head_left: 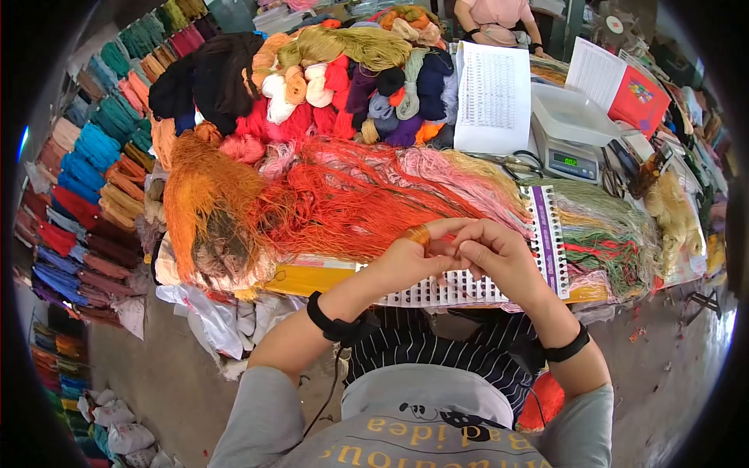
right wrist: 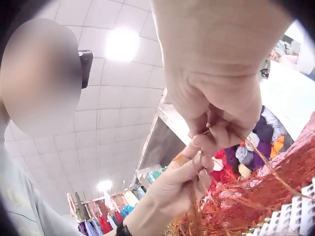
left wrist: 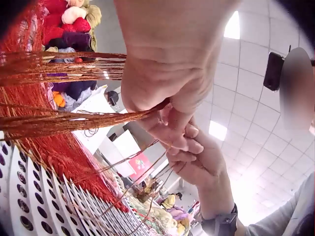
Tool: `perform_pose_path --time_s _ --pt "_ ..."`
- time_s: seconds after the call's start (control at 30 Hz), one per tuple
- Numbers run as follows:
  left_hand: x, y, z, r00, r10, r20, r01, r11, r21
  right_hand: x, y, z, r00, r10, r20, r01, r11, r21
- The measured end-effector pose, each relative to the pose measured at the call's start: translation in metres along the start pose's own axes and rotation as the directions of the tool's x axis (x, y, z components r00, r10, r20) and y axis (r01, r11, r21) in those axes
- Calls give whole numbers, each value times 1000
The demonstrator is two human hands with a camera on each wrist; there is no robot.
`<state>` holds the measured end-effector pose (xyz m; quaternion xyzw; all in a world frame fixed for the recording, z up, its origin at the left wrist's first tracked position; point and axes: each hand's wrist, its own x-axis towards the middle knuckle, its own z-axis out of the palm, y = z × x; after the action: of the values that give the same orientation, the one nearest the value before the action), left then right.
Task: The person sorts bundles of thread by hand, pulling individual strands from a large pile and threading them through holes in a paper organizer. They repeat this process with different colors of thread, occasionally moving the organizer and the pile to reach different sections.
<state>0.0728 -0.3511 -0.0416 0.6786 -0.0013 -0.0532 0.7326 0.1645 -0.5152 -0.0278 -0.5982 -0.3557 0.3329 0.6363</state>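
Observation:
Both hands meet fingertip to fingertip over the front edge of the table. My left hand point(head_left: 407, 261) holds a bundle of rust-orange thread point(left wrist: 93, 124), which passes round its fingers and trails off in the left wrist view. My right hand point(head_left: 503, 253) pinches thin strands point(right wrist: 268, 164) of the same colour close to the left fingertips. Part of the pinch is hidden behind the fingers. Beneath the hands lies a white strip with rows of holes point(left wrist: 29, 199). A wide spread of loose red thread point(head_left: 359, 199) lies just beyond.
Yarn hanks point(head_left: 343, 47) are heaped at the back. A printed sheet point(head_left: 491, 97), scissors point(head_left: 521, 165) and a digital scale point(head_left: 573, 160) stand at the back right. A purple-striped white strip point(head_left: 548, 242) lies right of the hands. Another person point(head_left: 499, 22) is across the table.

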Motion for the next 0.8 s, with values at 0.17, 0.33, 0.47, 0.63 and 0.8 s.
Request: perform_pose_path --time_s 0.17,0.33,0.47,0.63,0.8 --pt "-18 6 -23 969 140 -201 -127 989 80 4 36 -13 993 118 -22 -119 991 -62" --pt "-56 24 -81 830 174 -530 -98 981 168 12 100 -26 976 194 -103 -214 943 -255" --pt "-89 35 -154 655 125 -745 -212 977 -22 11 123 -25 975 200 -101 -224 903 -367" --pt "-117 30 -262 536 -7 -844 -414 869 -270 11 122 -22 965 233 -121 -262 853 -452" --pt "-124 36 -308 460 95 -883 -227 974 -14 8 124 -23 974 192 -117 -224 872 -435"
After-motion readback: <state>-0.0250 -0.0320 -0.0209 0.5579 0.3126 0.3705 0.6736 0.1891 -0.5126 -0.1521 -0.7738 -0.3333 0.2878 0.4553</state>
